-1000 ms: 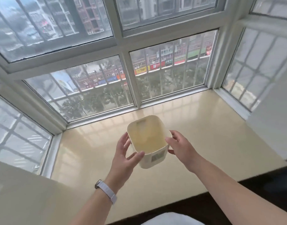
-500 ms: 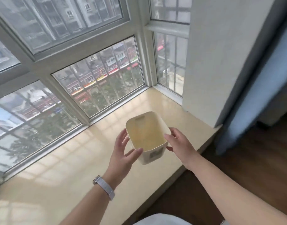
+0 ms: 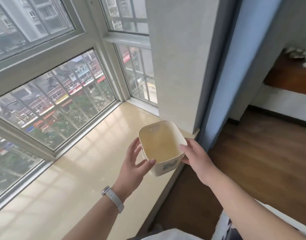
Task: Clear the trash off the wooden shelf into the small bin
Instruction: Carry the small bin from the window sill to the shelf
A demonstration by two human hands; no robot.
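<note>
Fingers of the left hand lie spread along the left wall of the small bin, with the thumb hooked over its near rim. Fingers of the right hand curl onto the bin's right rim with the thumb under them on the outer wall, so both hands clamp the bin between them. The bin is cream, open side up and tilted slightly toward the camera, with a label on its near wall. A pale watch sits on the left wrist, below and left of the bin. Beneath and to the left of the bin runs a glossy cream window ledge, backed by a barred window. Directly behind the bin stands a white wall pillar, and a blue curtain hangs to its right. Right of the bin lies brown wood flooring. Far up and right of the bin is the wooden shelf, which carries pale crumpled trash, too blurred to identify.
</note>
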